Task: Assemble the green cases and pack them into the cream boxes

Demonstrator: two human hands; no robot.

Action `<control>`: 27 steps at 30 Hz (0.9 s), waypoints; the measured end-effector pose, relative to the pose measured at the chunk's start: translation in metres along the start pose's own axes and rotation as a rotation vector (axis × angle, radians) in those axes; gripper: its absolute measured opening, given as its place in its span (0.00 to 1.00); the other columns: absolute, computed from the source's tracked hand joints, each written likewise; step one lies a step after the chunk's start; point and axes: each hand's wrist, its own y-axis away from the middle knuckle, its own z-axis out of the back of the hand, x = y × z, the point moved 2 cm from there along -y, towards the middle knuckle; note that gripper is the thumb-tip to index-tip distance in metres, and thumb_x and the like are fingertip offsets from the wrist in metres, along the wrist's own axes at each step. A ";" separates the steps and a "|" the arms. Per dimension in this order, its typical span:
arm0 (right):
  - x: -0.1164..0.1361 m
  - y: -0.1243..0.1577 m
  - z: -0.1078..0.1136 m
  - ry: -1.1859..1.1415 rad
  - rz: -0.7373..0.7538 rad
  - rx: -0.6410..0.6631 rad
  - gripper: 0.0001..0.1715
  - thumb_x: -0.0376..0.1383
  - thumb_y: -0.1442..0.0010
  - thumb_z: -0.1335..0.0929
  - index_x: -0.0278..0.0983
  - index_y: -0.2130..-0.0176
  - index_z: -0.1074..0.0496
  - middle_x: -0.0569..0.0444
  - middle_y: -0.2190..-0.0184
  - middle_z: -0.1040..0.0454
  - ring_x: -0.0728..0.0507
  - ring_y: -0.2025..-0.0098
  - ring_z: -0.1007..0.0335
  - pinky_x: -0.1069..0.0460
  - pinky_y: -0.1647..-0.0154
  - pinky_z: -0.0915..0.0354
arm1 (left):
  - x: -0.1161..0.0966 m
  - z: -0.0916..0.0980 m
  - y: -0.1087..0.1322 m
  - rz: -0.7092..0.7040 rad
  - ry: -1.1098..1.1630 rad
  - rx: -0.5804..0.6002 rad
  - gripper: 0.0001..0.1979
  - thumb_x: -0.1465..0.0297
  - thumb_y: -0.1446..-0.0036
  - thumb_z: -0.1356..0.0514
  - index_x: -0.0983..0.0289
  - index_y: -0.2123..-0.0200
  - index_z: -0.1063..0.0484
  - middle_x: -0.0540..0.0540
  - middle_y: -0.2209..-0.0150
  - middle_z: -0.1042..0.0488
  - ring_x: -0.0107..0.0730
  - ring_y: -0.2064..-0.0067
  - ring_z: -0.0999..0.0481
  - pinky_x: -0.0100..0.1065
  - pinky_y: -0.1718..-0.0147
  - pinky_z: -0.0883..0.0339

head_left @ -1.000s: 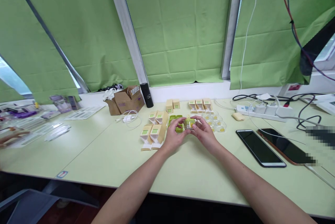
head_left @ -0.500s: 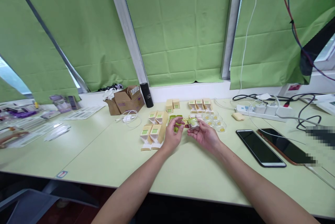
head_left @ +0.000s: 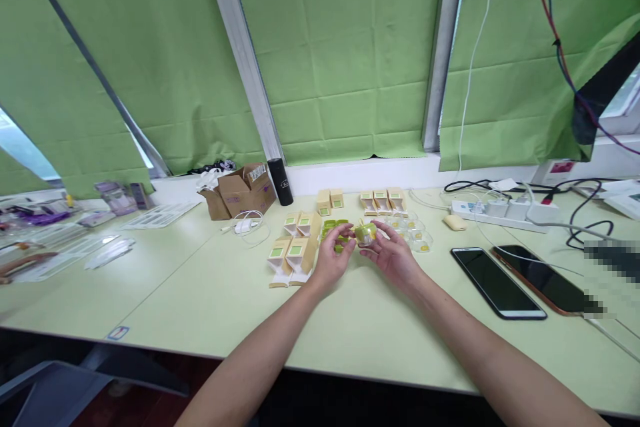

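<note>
Above the table's middle, my right hand [head_left: 393, 257] grips a small clear container with green and yellow on it [head_left: 366, 234], fingers round its right side. My left hand [head_left: 333, 255] is closed in a loose pinch, thumb and fingertips at the container's left edge. Green moulded pieces [head_left: 327, 224] lie just behind my left hand and are partly hidden by it. Beyond my right hand is a clear tray of round cups with yellow centres [head_left: 420, 240]. Small open cream cartons with green labels [head_left: 295, 254] stand left of my left hand.
More cartons [head_left: 381, 200] stand at the back. Further left are a cardboard box [head_left: 245, 190] and a black bottle [head_left: 280, 182]. To the right lie two phones [head_left: 497, 282] and a power strip [head_left: 500, 212] with cables. At far left, another person's hand [head_left: 25, 264] rests over papers.
The container has been turned in my right hand, so more green and yellow shows. My left hand has moved slightly right, its fingertips now at the container. The other person's hand has shifted slightly.
</note>
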 end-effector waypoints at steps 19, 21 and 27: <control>0.001 -0.004 -0.001 0.374 0.263 -0.030 0.47 0.38 0.63 0.14 0.46 0.46 0.29 0.50 0.53 0.19 0.39 0.53 0.22 0.45 0.54 0.24 | 0.003 -0.008 -0.006 0.244 0.477 0.072 0.35 0.68 0.58 0.19 0.64 0.46 0.24 0.63 0.46 0.21 0.45 0.46 0.20 0.42 0.46 0.24; 0.002 -0.002 -0.002 0.374 0.292 -0.008 0.43 0.40 0.58 0.15 0.45 0.45 0.28 0.49 0.52 0.19 0.39 0.53 0.22 0.44 0.53 0.25 | 0.004 -0.009 -0.006 0.272 0.495 0.072 0.34 0.71 0.60 0.19 0.64 0.48 0.24 0.60 0.53 0.20 0.42 0.51 0.18 0.40 0.50 0.24; 0.009 -0.001 0.002 0.373 0.372 -0.147 0.26 0.45 0.46 0.22 0.41 0.50 0.24 0.48 0.58 0.20 0.39 0.56 0.25 0.48 0.64 0.29 | 0.003 -0.009 -0.007 0.294 0.480 0.043 0.34 0.77 0.65 0.22 0.64 0.51 0.25 0.58 0.53 0.20 0.40 0.53 0.19 0.36 0.55 0.24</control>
